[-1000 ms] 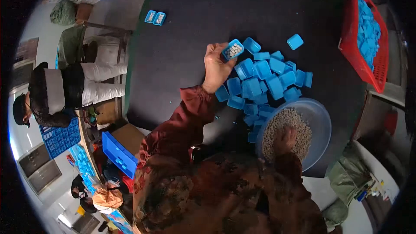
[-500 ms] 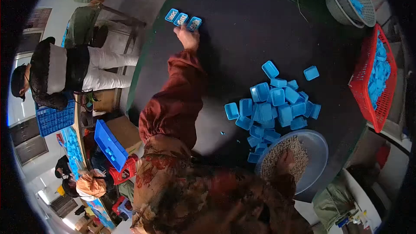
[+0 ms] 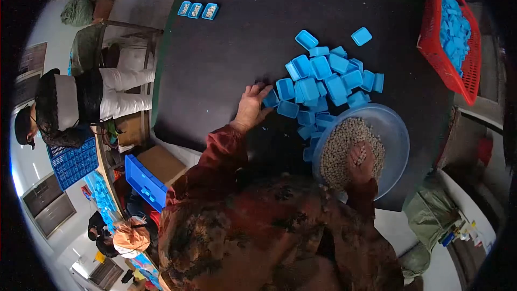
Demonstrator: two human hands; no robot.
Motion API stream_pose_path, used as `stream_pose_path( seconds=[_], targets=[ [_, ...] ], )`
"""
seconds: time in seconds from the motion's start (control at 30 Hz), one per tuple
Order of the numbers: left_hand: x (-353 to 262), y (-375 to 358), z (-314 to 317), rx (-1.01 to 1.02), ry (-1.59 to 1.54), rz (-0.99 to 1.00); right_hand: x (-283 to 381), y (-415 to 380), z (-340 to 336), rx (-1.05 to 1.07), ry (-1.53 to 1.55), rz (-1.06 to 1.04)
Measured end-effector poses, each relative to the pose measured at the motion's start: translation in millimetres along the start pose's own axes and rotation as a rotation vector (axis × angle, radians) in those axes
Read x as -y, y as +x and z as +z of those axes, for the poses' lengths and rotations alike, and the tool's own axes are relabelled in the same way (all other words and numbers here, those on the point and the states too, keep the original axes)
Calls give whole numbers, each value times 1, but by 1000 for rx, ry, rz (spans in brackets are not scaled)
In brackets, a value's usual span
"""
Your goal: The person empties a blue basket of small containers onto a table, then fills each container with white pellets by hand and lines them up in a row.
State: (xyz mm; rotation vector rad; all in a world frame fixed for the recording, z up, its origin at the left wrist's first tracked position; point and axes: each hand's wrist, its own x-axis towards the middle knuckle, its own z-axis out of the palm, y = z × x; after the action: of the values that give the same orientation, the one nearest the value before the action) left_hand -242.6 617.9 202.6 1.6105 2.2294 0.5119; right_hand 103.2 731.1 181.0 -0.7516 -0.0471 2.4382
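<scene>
My left hand is at the left edge of a loose pile of small blue plastic trays. Its thumb and fingers are around one small blue tray, partly covered by the fingers. My right hand is inside a translucent plastic basin, sunk among pale round pellets. Some pellets lie in its curled fingers. Far up on the left, three blue trays stand in a row, each with pale pellets inside.
A dark table spreads under everything. At right stands a red basket full of blue pieces. One blue tray lies apart from the pile. Beyond the left edge a person stands; others are farther down near a blue crate.
My left hand has left the three filled trays and come back to the pile, onto one tray. My right hand stays in the basin, now with pellets showing in it. The view has shifted.
</scene>
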Motion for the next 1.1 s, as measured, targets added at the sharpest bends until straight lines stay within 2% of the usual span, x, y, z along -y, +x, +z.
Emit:
stream_pose_path(
  seconds=[0.07, 0.2, 0.27, 0.3, 0.37, 0.5, 0.57, 0.67, 0.77, 0.83, 0.9, 0.93, 0.97, 1.03, 1.1],
  targets=[
    [6, -9, 9, 31, -16, -63, 1, -3, 8, -114, 20, -18],
    [3, -14, 13, -31, -77, 41, -6, -10, -9, -248, 65, -100],
    [-6, -16, 10, 77, 25, -118, -5, -14, -18, -16, 257, 96],
    [-8, -18, 11, 83, 28, -102, -6, -15, -23, -14, 265, 80],
    [-8, -24, 14, 97, 59, -117, -5, -17, -28, 170, 279, 138],
    [-9, -38, 19, -5, 34, 40, -1, -28, -23, 140, 273, 114],
    [-5, -45, 22, 38, -34, 82, 0, -33, -20, 41, 131, 39],
    [-24, -48, 12, 65, -104, 86, 7, -42, 1, 48, 2, -64],
    [-101, -44, -10, 81, -145, 174, 12, -52, 43, 115, -23, -160],
    [-144, -40, -2, 85, -188, 260, 14, -57, 76, 97, -64, -198],
    [-176, -37, 15, 86, -230, 344, 12, -56, 97, 194, -148, -323],
    [-189, -34, 25, 117, -261, 362, 10, -58, 111, 85, -195, -360],
    [-200, -32, 33, 146, -292, 378, 6, -56, 112, 77, -200, -363],
    [-216, -28, 38, 122, -337, 395, 1, -48, 107, 36, -391, -611],
    [-223, -25, 45, 95, -373, 408, 4, -41, 93, 50, -389, -633]
  ],
)
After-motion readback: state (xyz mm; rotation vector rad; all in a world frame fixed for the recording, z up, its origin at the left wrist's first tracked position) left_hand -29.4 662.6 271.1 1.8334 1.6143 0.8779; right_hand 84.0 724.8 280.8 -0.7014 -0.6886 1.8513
